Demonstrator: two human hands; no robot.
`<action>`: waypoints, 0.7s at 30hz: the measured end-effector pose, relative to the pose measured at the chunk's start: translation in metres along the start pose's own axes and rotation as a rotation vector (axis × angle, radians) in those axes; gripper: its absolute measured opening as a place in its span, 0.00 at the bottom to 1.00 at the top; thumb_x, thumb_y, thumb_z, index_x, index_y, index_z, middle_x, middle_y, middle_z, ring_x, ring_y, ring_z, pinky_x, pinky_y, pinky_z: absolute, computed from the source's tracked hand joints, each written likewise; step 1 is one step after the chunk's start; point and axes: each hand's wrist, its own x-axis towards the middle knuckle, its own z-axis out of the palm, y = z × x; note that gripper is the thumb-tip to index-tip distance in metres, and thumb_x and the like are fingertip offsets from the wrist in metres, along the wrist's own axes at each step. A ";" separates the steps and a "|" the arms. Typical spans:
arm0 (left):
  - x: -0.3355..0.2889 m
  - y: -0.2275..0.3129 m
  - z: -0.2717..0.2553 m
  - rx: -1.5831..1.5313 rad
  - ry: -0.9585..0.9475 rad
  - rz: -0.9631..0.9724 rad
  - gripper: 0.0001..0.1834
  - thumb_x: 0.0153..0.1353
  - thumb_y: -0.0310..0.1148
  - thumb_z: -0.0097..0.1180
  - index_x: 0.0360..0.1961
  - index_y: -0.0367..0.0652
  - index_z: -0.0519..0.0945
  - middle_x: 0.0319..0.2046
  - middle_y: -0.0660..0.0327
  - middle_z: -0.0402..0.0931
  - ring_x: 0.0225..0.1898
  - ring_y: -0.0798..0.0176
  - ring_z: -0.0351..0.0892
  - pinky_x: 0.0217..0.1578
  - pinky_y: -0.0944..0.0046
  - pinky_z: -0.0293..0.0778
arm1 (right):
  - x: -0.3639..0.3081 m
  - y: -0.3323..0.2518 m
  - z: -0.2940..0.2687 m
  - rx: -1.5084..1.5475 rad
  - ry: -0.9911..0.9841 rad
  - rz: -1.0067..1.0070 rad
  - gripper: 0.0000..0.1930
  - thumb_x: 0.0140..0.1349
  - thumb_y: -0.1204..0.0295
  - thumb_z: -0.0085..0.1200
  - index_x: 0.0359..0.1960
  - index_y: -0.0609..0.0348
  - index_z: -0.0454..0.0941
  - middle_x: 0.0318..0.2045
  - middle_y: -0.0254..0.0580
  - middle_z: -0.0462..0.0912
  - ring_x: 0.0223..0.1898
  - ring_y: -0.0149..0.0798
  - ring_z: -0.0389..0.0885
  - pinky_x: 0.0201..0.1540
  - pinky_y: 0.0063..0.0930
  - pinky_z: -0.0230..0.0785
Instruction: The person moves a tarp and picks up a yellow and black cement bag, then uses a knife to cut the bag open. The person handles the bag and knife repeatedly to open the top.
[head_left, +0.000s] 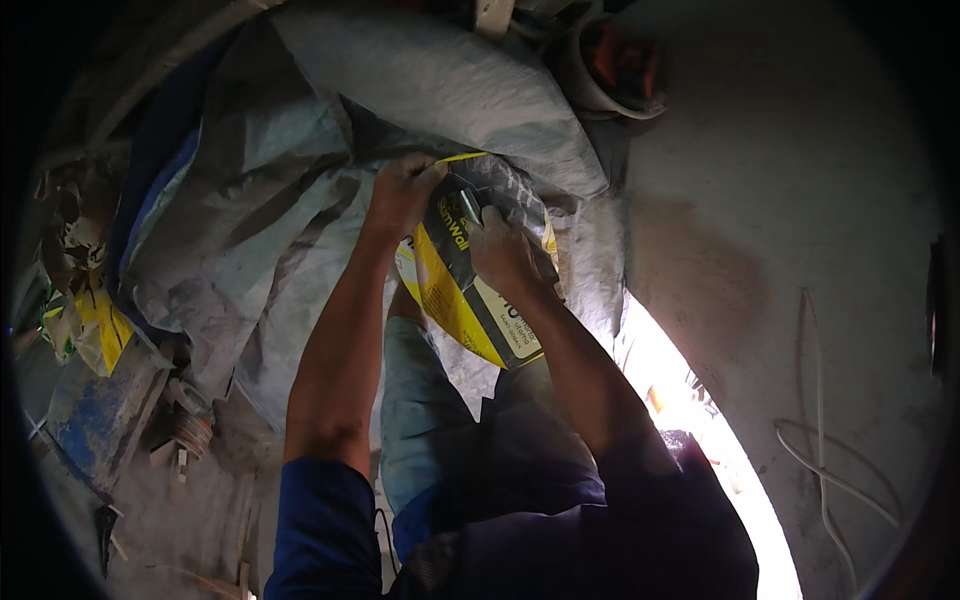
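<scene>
A black, yellow and white printed sack (450, 290) is held up in front of my legs. My left hand (408, 185) is closed on the sack's upper left corner, pinching its yellow edge. Over the upper middle of the sack, my right hand (503, 250) is closed around a small tool with a shiny metal blade (470, 206). That tool's handle is hidden in the fingers, so its exact kind does not show. The blade lies against or just above the dark part of the sack; I cannot tell which.
Grey tarpaulin sheeting (430, 80) is draped behind the sack. A bucket (590, 85) with something red inside sits at the far right of it. Crumpled yellow packaging (100, 325) lies at left. A white cable (820, 470) hangs along the grey surface at right.
</scene>
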 end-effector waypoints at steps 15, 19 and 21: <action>-0.001 -0.005 0.003 -0.107 -0.001 -0.021 0.10 0.63 0.33 0.63 0.34 0.34 0.86 0.25 0.64 0.80 0.28 0.73 0.73 0.32 0.67 0.71 | 0.022 -0.011 0.009 -0.083 -0.062 -0.027 0.13 0.71 0.62 0.50 0.46 0.60 0.69 0.34 0.68 0.83 0.38 0.72 0.83 0.42 0.63 0.76; -0.001 -0.007 0.005 -0.135 0.010 -0.059 0.10 0.62 0.33 0.64 0.35 0.34 0.87 0.25 0.63 0.81 0.28 0.73 0.74 0.33 0.68 0.71 | 0.014 -0.010 0.014 -0.074 -0.178 0.194 0.13 0.70 0.64 0.49 0.46 0.61 0.69 0.33 0.68 0.84 0.38 0.69 0.85 0.43 0.60 0.77; -0.001 -0.006 0.006 -0.171 0.006 -0.060 0.11 0.61 0.33 0.65 0.34 0.34 0.87 0.25 0.64 0.81 0.28 0.73 0.74 0.33 0.68 0.71 | 0.017 -0.005 0.016 -0.102 -0.201 0.186 0.13 0.70 0.64 0.49 0.46 0.62 0.69 0.34 0.68 0.84 0.39 0.68 0.85 0.44 0.59 0.77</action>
